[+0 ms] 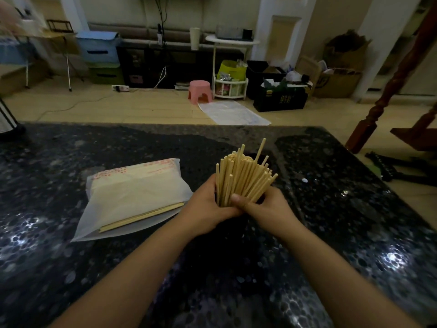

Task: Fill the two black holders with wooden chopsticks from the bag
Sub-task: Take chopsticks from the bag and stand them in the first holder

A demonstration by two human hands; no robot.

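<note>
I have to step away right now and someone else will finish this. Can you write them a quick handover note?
Left hand and right hand both grip one upright bundle of chopsticks over the table.
Bag lies left of the hands, a few sticks poking from its near end.
The black holders are hard to make out: a dark shape may sit behind the bundle, so I cannot tell how full they are.
Left: seat this bundle, then empty the bag.
</note>
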